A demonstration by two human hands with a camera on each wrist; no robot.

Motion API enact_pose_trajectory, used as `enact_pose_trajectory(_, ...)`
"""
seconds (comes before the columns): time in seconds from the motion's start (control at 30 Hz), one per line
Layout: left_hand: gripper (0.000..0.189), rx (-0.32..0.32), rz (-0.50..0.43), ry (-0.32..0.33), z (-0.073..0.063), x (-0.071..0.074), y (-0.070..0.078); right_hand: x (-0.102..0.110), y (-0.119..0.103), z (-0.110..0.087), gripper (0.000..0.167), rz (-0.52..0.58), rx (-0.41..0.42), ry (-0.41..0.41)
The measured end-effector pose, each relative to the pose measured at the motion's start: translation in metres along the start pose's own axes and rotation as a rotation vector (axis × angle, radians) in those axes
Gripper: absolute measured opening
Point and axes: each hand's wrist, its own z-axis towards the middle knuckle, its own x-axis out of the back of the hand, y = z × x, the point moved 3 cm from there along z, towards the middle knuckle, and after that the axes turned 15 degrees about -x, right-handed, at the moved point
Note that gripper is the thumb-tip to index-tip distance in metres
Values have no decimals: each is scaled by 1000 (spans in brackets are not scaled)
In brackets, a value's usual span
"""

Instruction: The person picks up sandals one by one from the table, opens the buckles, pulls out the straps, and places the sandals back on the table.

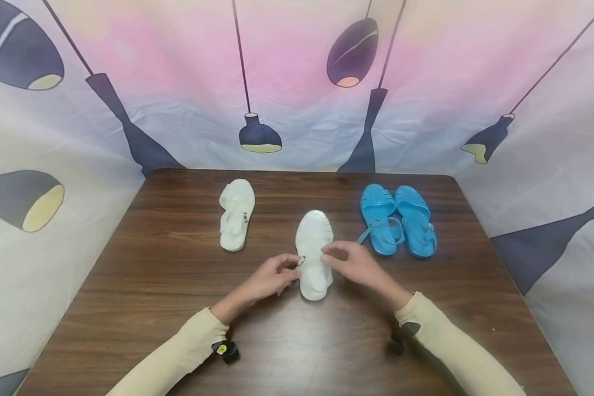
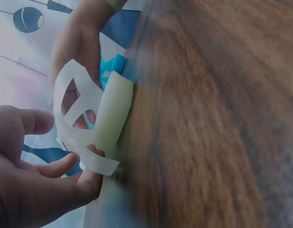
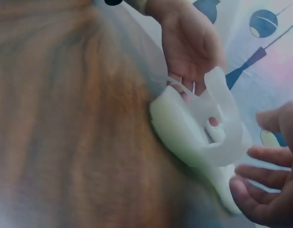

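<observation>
A white sandal (image 1: 313,236) lies in the middle of the table, toe pointing away, between my two hands. My left hand (image 1: 269,278) is at its left side, by the small metal buckle (image 1: 301,260). In the left wrist view, the loose end of the ankle strap (image 2: 101,163) crosses one fingertip of the left hand, while the other fingers stand apart from it. On the other side, my right hand (image 1: 358,267) has its loosely bent fingertips right at the sandal's edge. The right wrist view shows those fingers (image 3: 265,175) spread beside the strap, pinching nothing.
Another white sandal (image 1: 237,212) lies farther back on the left. Two blue sandals (image 1: 378,217) are side by side at the back right, one with its strap hanging out to the left. Behind the brown wooden table (image 1: 178,264) hangs a cloth printed with lamps (image 1: 193,132).
</observation>
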Motion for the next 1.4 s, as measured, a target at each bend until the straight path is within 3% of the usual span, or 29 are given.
enact_pose_trajectory(0.2, 48, -40, -16, -20, -2, 5, -3, -3, -18, 8, 40, -120, 121, -70)
enact_pose_trajectory(0.4, 43, -29, 4, -65, -3, 7, -6, -12, -30, 18, 38, -187, 217, -148)
enact_pose_trajectory(0.6, 31, -33, 6, -71, -2, 9, -8, -15, -35, 26, 29, -239, 237, -166)
enact_pose_trajectory(0.87, 23, -15, -13, -75, 0, 13, -12, -16, -37, 33, 20, -206, 240, -275)
enact_pose_trajectory(1.17, 23, -2, -19, -78, 3, 11, -12, -20, -31, 38, 21, -271, 417, -179)
enact_pose_trajectory(1.4, 21, -28, -41, -84, 4, 10, -11, -22, -27, 40, 23, -242, 462, -149)
